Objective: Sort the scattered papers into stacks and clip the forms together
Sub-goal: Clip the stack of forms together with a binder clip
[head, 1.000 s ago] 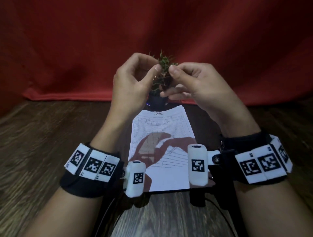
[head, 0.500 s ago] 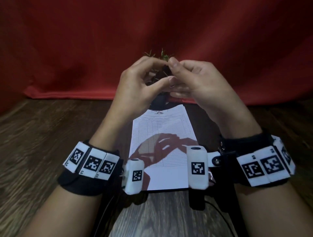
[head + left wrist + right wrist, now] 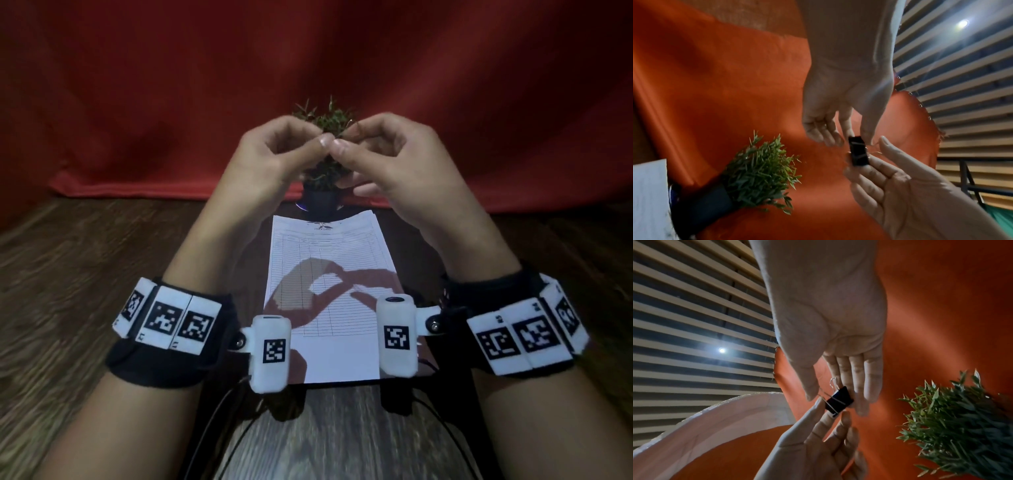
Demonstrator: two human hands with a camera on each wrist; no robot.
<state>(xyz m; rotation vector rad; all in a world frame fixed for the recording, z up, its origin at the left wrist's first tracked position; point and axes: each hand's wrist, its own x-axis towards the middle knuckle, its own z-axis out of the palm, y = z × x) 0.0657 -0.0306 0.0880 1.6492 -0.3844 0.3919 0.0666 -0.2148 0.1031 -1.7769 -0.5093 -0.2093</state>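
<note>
Hands meet above the stack of forms [image 3: 329, 291] on the worktop [image 3: 68, 291]. Left hand [image 3: 270, 154] and right hand [image 3: 387, 154] both pinch a black binder clip [image 3: 858, 153] at fingertip level, in front of a small potted plant [image 3: 323, 171].

My left hand [image 3: 270, 157] and right hand [image 3: 390, 161] are hiding the binder clip [image 3: 858, 152] from the head view and covering the middle of the plant [image 3: 323, 150]. My wrist cameras are masking the forms' [image 3: 329, 274] lower corners; their print is blurring.
</note>
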